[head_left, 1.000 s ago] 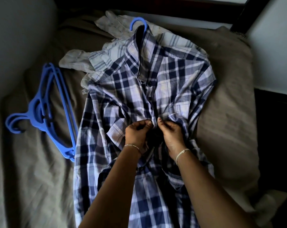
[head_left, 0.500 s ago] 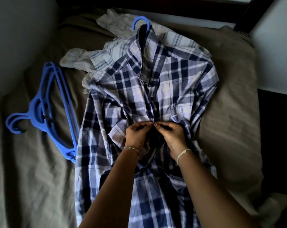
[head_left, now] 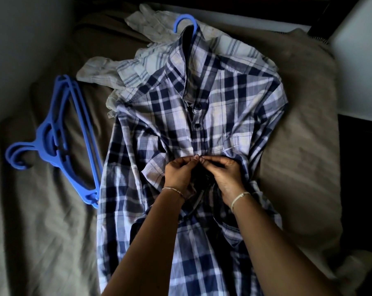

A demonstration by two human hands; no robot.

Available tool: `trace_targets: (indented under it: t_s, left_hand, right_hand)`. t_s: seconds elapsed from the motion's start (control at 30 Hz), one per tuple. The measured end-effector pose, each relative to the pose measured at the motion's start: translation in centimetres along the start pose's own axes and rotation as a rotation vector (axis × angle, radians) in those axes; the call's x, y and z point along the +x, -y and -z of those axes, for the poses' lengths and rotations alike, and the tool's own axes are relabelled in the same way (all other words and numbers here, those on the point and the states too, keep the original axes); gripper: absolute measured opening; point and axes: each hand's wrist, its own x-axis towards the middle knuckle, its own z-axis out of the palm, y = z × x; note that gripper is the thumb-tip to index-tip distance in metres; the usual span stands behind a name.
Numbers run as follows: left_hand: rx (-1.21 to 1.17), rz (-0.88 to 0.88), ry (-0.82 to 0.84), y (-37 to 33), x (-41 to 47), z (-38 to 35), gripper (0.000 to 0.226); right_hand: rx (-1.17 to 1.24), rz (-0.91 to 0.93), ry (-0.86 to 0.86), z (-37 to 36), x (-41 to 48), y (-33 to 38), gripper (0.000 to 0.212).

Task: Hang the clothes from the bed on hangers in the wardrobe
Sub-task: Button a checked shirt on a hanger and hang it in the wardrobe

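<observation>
My left grip and right grip are both closed in fine pinches on the front edges of the plaid shirt. The fingertips meet at its placket just below the chest pocket, and I judge they are working a button there. The two buttons above look done up. The shirt lies front-up on the bed, with the blue hanger already inside it and the hook poking out past the collar. The cloth reads as light, thin and limp, so it will bunch and sag wherever I pull. For lifting I would take the stiff hook, since hauling on the fabric could drag the shirt off the hanger's shoulders. Pale striped clothes lie partly under the shirt's upper side. The spare hangers lie stacked to the left, their lower ends just beside the sleeve.
</observation>
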Motion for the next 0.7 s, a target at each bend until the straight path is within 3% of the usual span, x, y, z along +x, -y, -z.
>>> trace_targets:
  t_s: [0.23, 0.5, 0.7]
  left_hand:
    - [0.095, -0.070, 0.030, 0.7, 0.6, 0.4, 0.011]
    - [0.356, -0.191, -0.139, 1.3, 1.1, 0.2, 0.009]
    - [0.276, -0.159, -0.081, 1.2, 0.8, 0.2, 0.008]
  right_hand:
    - [-0.021, -0.029, 0.000, 0.0, 0.0, 0.1, 0.007]
    - [-0.001, 0.015, -0.028, -0.3, -0.3, -0.1, 0.005]
    - [-0.031, 0.058, -0.043, -0.3, -0.3, -0.3, 0.006]
